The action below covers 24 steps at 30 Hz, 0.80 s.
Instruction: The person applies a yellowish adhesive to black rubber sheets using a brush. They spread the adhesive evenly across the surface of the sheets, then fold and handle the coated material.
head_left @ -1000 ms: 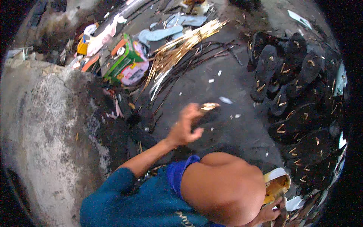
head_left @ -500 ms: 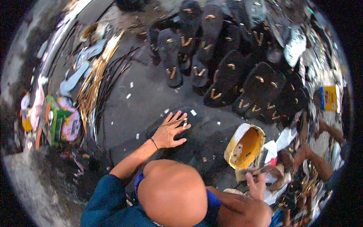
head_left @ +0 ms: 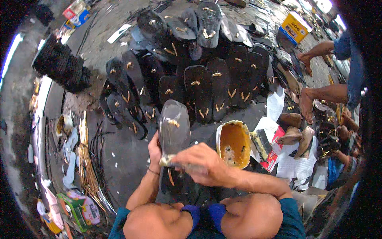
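Note:
A dark sandal sole (head_left: 174,119) with a wet-looking sheen stands out in front of me, with tan strap ends showing on its face. My left hand (head_left: 154,150) is closed on its left edge, the fingers behind it hidden. In my right hand (head_left: 205,164), blurred by motion, is a brush (head_left: 165,160). Its pale, coated tip touches the lower part of the sole. Just right of the sole sits a cut-open tub (head_left: 219,133) with amber, glue-like stuff inside.
Rows of dark soles (head_left: 197,83) lie beyond my hands. At the left are a bundle of tan strips (head_left: 84,155) and a stack of black soles (head_left: 59,61). Wooden shoe forms (head_left: 290,136) rest on paper at the right, near another person's bare foot (head_left: 306,105).
My left hand, earlier spread flat over the dark ground, now grips a sole. My right hand has come from beside the tub to the sole with the brush. The view has shifted.

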Each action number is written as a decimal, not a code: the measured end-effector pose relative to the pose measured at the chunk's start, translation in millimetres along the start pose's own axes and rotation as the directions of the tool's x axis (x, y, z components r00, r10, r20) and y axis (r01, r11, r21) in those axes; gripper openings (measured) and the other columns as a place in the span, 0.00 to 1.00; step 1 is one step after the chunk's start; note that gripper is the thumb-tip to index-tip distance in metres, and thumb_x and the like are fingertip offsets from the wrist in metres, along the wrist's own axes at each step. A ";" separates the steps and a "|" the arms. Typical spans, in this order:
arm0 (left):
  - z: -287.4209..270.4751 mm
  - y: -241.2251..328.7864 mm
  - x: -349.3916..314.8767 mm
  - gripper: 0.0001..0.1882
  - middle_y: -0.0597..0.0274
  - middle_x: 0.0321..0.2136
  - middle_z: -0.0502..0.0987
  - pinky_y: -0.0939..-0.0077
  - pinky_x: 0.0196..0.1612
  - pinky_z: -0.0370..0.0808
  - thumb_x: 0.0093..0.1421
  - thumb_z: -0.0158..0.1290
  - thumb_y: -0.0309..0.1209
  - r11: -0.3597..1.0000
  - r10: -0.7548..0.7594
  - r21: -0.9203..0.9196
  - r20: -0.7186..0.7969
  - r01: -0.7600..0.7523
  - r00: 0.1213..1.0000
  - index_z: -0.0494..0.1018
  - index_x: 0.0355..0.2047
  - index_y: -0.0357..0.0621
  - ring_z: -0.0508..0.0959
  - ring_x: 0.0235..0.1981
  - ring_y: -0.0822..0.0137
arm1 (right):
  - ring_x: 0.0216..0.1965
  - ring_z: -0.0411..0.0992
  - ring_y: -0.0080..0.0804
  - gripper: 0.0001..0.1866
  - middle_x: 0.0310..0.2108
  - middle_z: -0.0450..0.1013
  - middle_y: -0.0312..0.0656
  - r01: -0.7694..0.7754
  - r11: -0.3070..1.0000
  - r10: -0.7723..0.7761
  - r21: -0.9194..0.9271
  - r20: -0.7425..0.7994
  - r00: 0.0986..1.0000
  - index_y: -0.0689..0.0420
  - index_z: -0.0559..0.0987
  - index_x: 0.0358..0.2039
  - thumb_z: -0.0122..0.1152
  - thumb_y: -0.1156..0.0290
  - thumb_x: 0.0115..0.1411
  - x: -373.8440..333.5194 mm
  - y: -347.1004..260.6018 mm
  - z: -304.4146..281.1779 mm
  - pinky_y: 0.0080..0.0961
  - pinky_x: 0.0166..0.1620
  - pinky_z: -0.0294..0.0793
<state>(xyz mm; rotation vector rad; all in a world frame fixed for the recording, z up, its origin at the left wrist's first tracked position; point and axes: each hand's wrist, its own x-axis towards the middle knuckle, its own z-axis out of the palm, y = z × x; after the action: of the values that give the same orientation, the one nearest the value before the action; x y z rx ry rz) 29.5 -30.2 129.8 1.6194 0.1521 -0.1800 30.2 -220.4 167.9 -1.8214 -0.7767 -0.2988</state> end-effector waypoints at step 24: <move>20.9 -1.0 -22.1 0.39 0.45 0.58 0.68 0.51 0.61 0.67 0.59 0.44 0.56 0.573 -0.160 -0.758 0.268 0.310 0.950 0.62 0.61 0.40 0.70 0.56 0.42 | 0.38 0.79 0.37 0.11 0.33 0.79 0.45 -0.337 0.932 0.362 0.134 -0.406 0.839 0.58 0.79 0.41 0.65 0.71 0.58 15.4 47.3 -56.0 0.32 0.41 0.77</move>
<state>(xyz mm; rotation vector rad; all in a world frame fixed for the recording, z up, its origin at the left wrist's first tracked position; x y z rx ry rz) 7.2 -50.8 132.3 0.6571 0.2742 -0.3977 80.9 -275.3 162.7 -1.7186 -0.1374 -0.4097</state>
